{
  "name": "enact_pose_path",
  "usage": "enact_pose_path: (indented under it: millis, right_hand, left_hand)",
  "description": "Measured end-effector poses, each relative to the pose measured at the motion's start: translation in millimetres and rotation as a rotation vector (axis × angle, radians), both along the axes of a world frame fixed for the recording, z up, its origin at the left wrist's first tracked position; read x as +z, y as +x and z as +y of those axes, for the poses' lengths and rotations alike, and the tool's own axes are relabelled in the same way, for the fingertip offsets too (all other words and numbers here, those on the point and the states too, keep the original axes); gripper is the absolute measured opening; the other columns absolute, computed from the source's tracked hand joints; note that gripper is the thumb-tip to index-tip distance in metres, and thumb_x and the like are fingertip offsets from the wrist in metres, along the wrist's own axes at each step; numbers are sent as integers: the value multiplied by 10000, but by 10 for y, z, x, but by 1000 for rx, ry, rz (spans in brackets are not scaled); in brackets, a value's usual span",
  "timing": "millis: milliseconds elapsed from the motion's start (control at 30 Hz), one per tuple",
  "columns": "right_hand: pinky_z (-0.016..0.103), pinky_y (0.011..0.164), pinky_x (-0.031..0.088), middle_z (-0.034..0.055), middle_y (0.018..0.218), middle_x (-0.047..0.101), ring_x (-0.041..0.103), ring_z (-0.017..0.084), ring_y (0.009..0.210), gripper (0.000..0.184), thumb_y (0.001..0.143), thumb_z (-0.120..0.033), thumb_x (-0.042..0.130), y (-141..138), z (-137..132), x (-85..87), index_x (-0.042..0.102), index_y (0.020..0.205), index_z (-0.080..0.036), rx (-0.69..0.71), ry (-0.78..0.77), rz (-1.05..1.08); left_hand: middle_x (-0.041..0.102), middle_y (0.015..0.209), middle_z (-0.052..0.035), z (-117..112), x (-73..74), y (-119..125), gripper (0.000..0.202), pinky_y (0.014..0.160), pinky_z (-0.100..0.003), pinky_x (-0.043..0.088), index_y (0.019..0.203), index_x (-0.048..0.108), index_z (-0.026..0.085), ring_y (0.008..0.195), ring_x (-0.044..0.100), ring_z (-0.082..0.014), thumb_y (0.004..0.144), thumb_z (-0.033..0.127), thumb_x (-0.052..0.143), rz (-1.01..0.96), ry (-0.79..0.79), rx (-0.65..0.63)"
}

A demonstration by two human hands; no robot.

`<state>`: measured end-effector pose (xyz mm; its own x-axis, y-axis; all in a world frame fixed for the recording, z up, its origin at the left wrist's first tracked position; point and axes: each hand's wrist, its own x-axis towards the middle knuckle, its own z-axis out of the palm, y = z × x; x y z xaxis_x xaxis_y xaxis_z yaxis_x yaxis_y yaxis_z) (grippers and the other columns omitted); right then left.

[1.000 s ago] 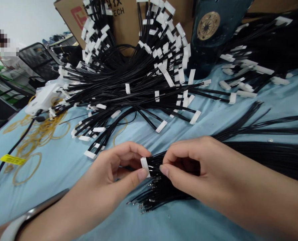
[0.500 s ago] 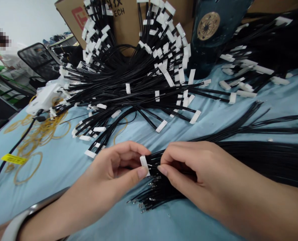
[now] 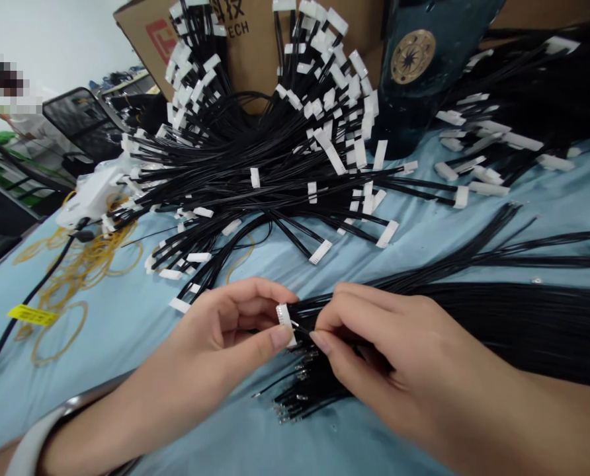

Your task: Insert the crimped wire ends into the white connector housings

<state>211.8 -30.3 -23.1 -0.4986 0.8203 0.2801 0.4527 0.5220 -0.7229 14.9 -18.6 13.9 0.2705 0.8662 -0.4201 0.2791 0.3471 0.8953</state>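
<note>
Between thumb and fingers, my left hand (image 3: 245, 327) grips a small white connector housing (image 3: 285, 317) that stands on edge. Black wires run out of its right side. My right hand (image 3: 374, 337) pinches a thin black wire (image 3: 302, 327) just right of the housing, its bright metal end at the housing's face. Whether that end sits inside a slot I cannot tell. Beneath both hands lies a bundle of loose black wires (image 3: 319, 390) with crimped metal tips pointing left. The bundle continues right, partly hidden by my right hand.
A big heap of black cables (image 3: 235, 149) with white connectors lies behind, against a cardboard box (image 3: 146, 13). A dark blue bottle (image 3: 409, 99) stands right of it. Yellow rubber bands (image 3: 91, 254) and a black cord (image 3: 32, 287) are at left. A person (image 3: 22, 119) is in the background.
The wire end in my right fingers now shows more clearly at the housing. Both hands have barely moved; the view has shifted slightly.
</note>
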Motion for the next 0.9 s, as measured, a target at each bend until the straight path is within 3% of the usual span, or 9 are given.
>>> enact_pose_path:
  millis: [500, 900]
  right_hand:
    - [199, 458, 369, -27, 679, 565, 495, 84, 525, 234, 922, -111, 465, 9, 4, -9, 599, 743, -180, -75, -61, 12]
    - [181, 467, 359, -46, 651, 548, 487, 66, 536, 204, 876, -67, 512, 6, 34, -14, 605, 726, -170, -42, -62, 78]
  left_hand:
    - [746, 787, 16, -9, -33, -13, 89, 686, -187, 525, 936, 691, 183, 771, 671, -138, 854, 196, 726, -23, -13, -26]
    - [763, 780, 3, -13, -32, -8, 112, 656, -165, 554, 910, 712, 177, 738, 683, -128, 806, 190, 752, 1, 24, -31]
